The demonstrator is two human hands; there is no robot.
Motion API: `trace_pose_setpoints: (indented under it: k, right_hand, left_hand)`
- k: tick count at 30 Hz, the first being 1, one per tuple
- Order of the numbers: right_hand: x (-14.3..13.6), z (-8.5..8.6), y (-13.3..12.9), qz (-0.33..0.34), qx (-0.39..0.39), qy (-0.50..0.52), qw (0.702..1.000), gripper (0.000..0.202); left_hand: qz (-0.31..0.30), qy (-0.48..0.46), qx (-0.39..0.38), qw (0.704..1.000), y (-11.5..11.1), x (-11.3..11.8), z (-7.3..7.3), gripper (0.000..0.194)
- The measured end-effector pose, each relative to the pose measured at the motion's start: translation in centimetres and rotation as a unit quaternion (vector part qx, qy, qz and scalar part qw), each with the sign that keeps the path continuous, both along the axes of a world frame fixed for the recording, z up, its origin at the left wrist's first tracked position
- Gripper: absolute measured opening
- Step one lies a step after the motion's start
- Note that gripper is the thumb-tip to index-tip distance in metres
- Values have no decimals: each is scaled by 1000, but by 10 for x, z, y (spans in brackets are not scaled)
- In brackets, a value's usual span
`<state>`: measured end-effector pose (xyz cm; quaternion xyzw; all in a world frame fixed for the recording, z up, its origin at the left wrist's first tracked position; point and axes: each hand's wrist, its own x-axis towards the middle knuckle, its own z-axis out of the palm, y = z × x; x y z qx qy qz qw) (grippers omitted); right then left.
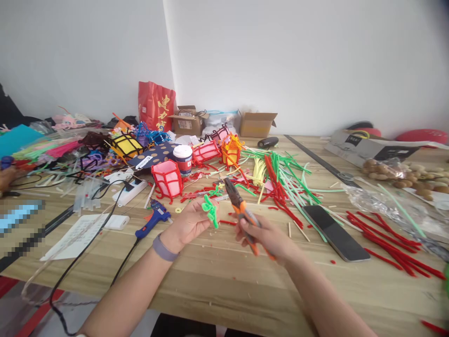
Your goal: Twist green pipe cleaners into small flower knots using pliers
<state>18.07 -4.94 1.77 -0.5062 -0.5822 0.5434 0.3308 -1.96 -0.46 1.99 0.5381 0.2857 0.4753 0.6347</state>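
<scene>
Between the fingers of my left hand (190,219) is a bent piece of bright green pipe cleaner (210,211), curled into small loops. My right hand (268,236) grips a pair of pliers (245,213) with orange and grey handles, the dark jaws pointing up and away from me. The pliers' jaws are apart from the green piece, a little to its right. Just beyond my left hand stands a red-framed pink lantern (167,179). A blue glue gun (153,219) lies to the left of that hand.
Green and red pipe cleaners (280,182) spread beyond my right hand. A black phone (335,232) lies at right, near more red pipe cleaners (393,243). A lidded paper cup (183,160), a power strip (131,193) and cables sit at left. Another person's hand (9,178) shows at the far left.
</scene>
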Motion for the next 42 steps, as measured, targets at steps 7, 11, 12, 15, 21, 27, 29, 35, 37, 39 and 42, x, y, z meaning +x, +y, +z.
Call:
trace_pose_setpoints:
  k: [7, 11, 12, 15, 21, 27, 29, 35, 37, 39, 42]
  right_hand:
    - [58, -16, 32, -90, 77, -429, 895, 26]
    - [67, -25, 39, -46, 67, -536, 840, 30]
    - [66, -24, 38, -42, 64, -551, 831, 31]
    - [54, -16, 30, -120, 125, -559, 811, 24]
    - [2, -4, 9, -116, 369, -154, 909, 20]
    - [-14, -5, 0, -133, 368, -81, 917, 11]
    - [-14, -6, -2, -134, 354, -72, 923, 11]
    - [-22, -14, -8, -149, 238, 5, 960, 23]
    - [-25, -16, -10, -144, 227, 24, 963, 27]
    - [-26, -16, -10, -139, 242, 17, 960, 28]
    - [-22, -11, -9, -116, 270, -23, 956, 31]
  left_hand:
    - [-114, -144, -116, 976, -6, 5, -1, 37]
    - [-113, -113, -111, 981, -7, 7, -3, 33]
    - [-105, -95, -107, 984, -7, 8, -4, 32]
    - [-60, -29, -56, 996, -7, 10, -7, 28]
    - [6, 109, 76, 991, -13, 16, -7, 22]
    - [20, 180, 122, 976, -20, 19, -3, 24]
    - [29, 203, 142, 969, -22, 19, -2, 22]
    - [115, 310, 234, 914, -26, 20, -4, 16]
    - [136, 335, 251, 898, -27, 21, -5, 17]
    - [161, 354, 263, 883, -27, 22, -7, 17]
    - [174, 358, 265, 878, -25, 21, -9, 17]
